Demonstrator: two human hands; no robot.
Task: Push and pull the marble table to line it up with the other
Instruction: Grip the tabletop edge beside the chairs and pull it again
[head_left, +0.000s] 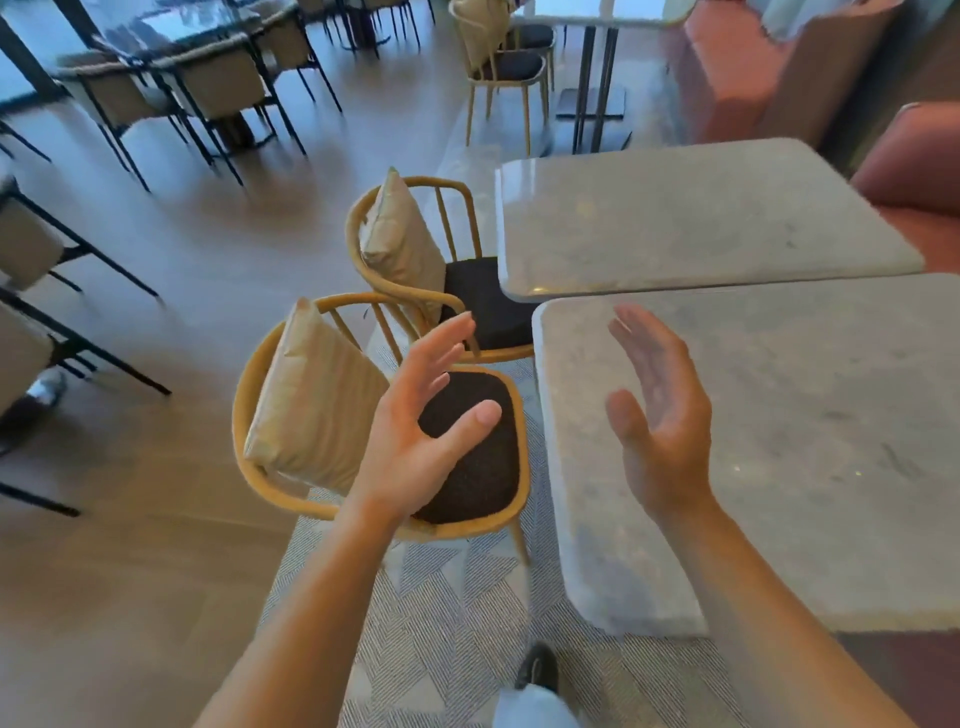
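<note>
Under your right hand (662, 415) lies the near marble worktop (810, 441), its left edge set further right than the far marble worktop (691, 218). Both hands are open and empty; your left hand (415, 431) hovers over the rattan chair (374, 415). Grip the near left edge with both, then pull steadily leftwards. No writing shows.

Two marble tables are seen on the right of the frame: the near table (810, 441) at lower right and the far table (691, 218) above it, edges close together, the near one offset to the right. Both tops are bare. A patterned rug (441, 623) is spread on the wooden floor (156, 545) at bottom centre.
</note>
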